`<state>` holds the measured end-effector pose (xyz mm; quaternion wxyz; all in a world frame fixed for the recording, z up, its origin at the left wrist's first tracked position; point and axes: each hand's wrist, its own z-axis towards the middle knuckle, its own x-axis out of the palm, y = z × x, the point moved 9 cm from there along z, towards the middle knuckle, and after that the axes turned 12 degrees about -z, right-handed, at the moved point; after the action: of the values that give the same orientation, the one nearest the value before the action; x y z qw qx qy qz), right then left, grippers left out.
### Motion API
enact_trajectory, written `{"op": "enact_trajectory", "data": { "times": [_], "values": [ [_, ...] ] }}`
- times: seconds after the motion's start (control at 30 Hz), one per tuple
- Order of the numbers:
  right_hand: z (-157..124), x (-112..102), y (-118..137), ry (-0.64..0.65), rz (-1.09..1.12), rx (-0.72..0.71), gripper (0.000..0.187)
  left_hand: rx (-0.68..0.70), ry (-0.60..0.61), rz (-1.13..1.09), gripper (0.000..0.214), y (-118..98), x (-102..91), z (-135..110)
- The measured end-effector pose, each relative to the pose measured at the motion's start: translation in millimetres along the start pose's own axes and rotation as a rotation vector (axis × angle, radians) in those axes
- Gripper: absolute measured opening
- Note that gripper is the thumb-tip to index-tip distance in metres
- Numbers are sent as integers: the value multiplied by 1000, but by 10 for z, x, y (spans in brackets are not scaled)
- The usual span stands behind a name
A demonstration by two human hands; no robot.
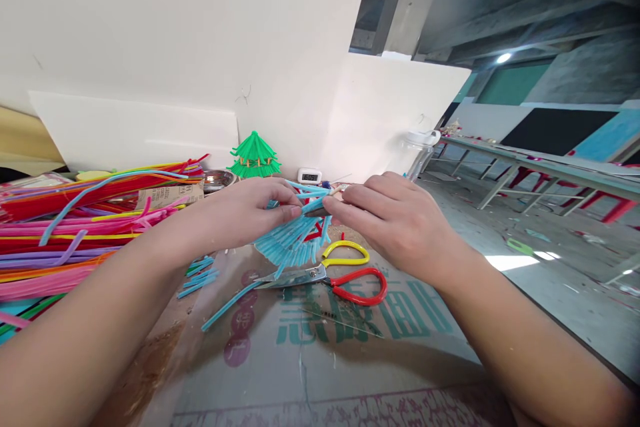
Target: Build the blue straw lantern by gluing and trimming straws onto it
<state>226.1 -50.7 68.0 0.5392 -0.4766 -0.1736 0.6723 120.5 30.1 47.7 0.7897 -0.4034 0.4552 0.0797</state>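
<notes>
A light blue pipe-cleaner craft (287, 245), fanned out in rows of short pieces with red parts among them, is held up between my hands. My left hand (250, 212) pinches its top edge from the left, thumb and fingers closed. From the right, my right hand (395, 220) has its fingertips closed on the same top edge; a thin tan tip shows beside them. Just below lie scissors (314, 273) with one yellow and one red handle. A loose blue pipe cleaner (227, 308) touches their blade tips. Short cut pieces (199, 280) are scattered by my left forearm.
Bundles of coloured pipe cleaners (80, 233) pile up on the left. Behind my hands stand a green pipe-cleaner tree (254, 155), a small digital clock (309, 177) and a metal bowl (219, 178). A clear bottle (419, 152) is at right, before white boards (300, 80).
</notes>
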Motion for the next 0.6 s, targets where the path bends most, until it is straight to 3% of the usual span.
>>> {"op": "enact_trajectory", "data": {
  "times": [0.2,0.6],
  "values": [
    [1,10,-39,21,35,34,18,-50,-19,6,39,40,-21,-8],
    [9,58,-6,40,38,31,14,13,-1,12,34,-42,-18,3]
  ]
}}
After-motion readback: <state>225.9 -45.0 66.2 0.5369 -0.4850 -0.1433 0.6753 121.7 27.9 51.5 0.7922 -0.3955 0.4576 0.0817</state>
